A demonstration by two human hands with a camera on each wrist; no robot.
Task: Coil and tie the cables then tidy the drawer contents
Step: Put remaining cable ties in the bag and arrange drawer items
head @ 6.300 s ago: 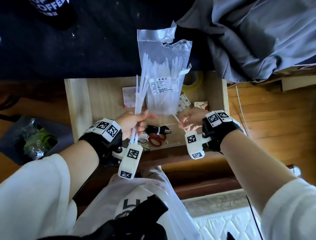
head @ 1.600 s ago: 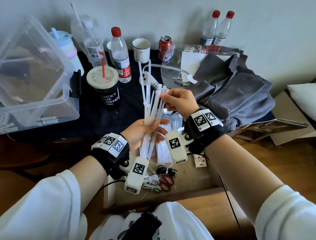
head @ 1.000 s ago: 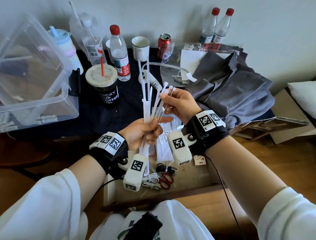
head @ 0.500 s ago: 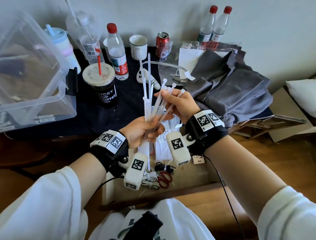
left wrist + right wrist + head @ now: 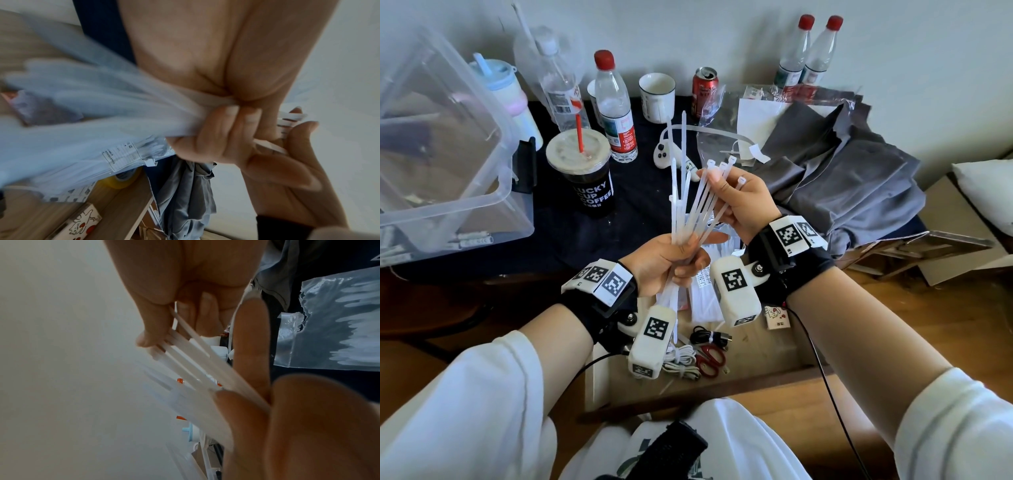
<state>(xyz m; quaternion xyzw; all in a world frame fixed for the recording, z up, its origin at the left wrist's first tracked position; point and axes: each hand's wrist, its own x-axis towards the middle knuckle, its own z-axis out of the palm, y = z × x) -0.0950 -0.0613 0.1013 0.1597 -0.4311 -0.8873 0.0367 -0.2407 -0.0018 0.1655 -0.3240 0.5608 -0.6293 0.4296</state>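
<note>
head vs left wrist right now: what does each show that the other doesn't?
Head only: the coiled black cable, coiled white cable and red-handled scissors lying in the open wooden drawer, plus the black coffee cup.

Left wrist only: the yellow tape roll in the drawer.

Both: the left hand gripping the white zip ties, whose heads the right hand pinches, and the grey cloth.

Bottles [image 5: 615, 113], cup [image 5: 585, 178] crowding tabletop
</note>
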